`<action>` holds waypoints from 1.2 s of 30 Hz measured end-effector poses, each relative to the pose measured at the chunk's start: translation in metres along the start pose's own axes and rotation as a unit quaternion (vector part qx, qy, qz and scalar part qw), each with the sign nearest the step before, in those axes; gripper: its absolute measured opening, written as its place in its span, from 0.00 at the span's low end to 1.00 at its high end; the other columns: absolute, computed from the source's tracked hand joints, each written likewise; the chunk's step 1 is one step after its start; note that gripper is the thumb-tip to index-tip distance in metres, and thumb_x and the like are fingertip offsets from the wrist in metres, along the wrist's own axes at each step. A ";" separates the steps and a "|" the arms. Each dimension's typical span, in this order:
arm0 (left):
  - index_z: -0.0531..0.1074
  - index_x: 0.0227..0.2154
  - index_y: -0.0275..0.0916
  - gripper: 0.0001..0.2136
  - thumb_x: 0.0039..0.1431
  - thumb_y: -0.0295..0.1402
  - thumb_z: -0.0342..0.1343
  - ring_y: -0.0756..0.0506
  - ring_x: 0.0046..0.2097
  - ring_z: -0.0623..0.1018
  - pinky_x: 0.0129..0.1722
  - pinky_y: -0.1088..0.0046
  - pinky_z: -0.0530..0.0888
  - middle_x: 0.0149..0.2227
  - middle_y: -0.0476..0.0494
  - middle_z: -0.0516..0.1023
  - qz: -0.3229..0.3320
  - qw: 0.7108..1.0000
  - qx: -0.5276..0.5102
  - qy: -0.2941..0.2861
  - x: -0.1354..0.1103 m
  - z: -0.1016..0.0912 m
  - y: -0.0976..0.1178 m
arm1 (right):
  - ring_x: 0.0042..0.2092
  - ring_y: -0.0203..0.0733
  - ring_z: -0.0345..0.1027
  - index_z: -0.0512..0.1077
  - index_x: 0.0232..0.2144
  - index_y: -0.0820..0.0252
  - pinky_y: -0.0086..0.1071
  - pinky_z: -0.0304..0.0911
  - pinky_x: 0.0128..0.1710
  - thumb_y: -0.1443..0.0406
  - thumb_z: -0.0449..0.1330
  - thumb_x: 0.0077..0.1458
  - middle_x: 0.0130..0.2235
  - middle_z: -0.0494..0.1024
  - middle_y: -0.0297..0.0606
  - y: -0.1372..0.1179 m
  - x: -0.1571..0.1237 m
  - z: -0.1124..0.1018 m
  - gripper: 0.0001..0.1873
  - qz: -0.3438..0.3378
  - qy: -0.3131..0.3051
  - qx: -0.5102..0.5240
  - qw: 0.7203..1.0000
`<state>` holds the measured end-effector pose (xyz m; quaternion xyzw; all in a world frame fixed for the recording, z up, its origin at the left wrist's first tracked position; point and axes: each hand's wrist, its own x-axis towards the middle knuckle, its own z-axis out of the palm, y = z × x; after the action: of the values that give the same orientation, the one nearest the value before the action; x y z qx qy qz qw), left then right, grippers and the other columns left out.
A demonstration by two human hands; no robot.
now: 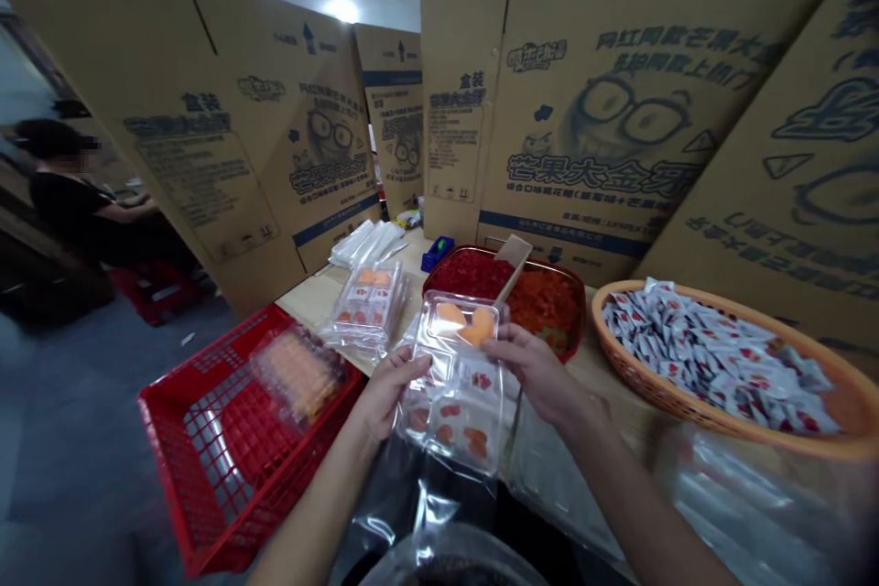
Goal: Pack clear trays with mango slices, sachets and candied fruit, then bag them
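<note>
1. Okay, the head cam is my only view, looking down at my hands. My left hand (388, 394) and right hand (536, 371) both have hold of a clear plastic tray (457, 385). My left fingers (405, 371) are curled over its near edge and my right fingers (501, 343) are clamped on the other side, so nothing's released.
2. The tray is up in the air over the wooden table (322, 302), right in front of a red-rimmed tub (431, 279) of red and orange pieces with a wooden scoop (514, 258) stuck in it. Orange pieces and small sachets show through the plastic. I can't tell if the lid is fully closed.
3. Done so far: one filled pack (298, 374) lies in the red plastic crate (206, 476), and more packs (367, 307) are piled on the table.
4. Left to go: the wicker basket (687, 412) is heaped with foil sachets (714, 357), and the tub looks pretty full — plenty there.
5. Off to the left, a seated person (82, 201) in black sits past the tall cardboard cartons (611, 110).
</note>
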<state>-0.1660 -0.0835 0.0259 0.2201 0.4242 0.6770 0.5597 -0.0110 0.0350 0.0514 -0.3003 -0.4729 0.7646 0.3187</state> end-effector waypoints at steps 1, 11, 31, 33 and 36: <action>0.71 0.33 0.35 0.11 0.45 0.30 0.62 0.52 0.25 0.73 0.28 0.76 0.70 0.26 0.48 0.75 -0.002 1.000 -0.010 -0.001 -0.002 0.000 0.002 | 0.30 0.37 0.68 0.69 0.27 0.61 0.31 0.63 0.32 0.63 0.68 0.33 0.28 0.75 0.32 -0.001 -0.001 0.001 0.16 0.003 -0.014 -0.012 1.000; 0.72 0.38 0.34 0.15 0.45 0.31 0.61 0.46 0.31 0.77 0.35 0.69 0.72 0.32 0.41 0.78 0.023 0.998 -0.053 0.025 -0.007 -0.002 0.000 | 0.41 0.39 0.68 0.66 0.43 0.53 0.31 0.64 0.38 0.64 0.69 0.35 0.41 0.74 0.35 -0.016 0.017 0.008 0.29 -0.065 -0.109 -0.096 0.987; 0.74 0.35 0.38 0.13 0.44 0.35 0.61 0.49 0.32 0.75 0.31 0.76 0.69 0.32 0.46 0.77 0.188 0.961 0.078 0.189 -0.055 -0.016 0.046 | 0.34 0.38 0.65 0.73 0.20 0.58 0.31 0.61 0.34 0.63 0.63 0.44 0.29 0.71 0.36 -0.014 0.021 0.088 0.06 -0.282 -0.249 -0.223 0.899; 0.73 0.35 0.38 0.14 0.43 0.36 0.62 0.49 0.29 0.74 0.28 0.76 0.69 0.30 0.47 0.77 0.189 0.958 0.085 0.199 -0.041 -0.018 0.067 | 0.36 0.38 0.65 0.72 0.25 0.57 0.31 0.62 0.36 0.64 0.66 0.40 0.32 0.71 0.35 -0.016 0.034 0.094 0.07 -0.275 -0.175 -0.162 0.931; 0.72 0.34 0.37 0.14 0.41 0.36 0.62 0.50 0.26 0.73 0.26 0.76 0.69 0.27 0.47 0.75 0.162 0.964 0.092 0.189 -0.003 -0.027 0.106 | 0.37 0.37 0.67 0.65 0.41 0.52 0.31 0.65 0.36 0.65 0.68 0.34 0.40 0.71 0.34 -0.014 0.061 0.105 0.29 -0.188 -0.084 -0.070 0.976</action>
<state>-0.2468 -0.0965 0.0991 0.2042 0.5413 0.7462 0.3292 -0.1257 0.0314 0.0940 -0.1626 -0.5981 0.6787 0.3941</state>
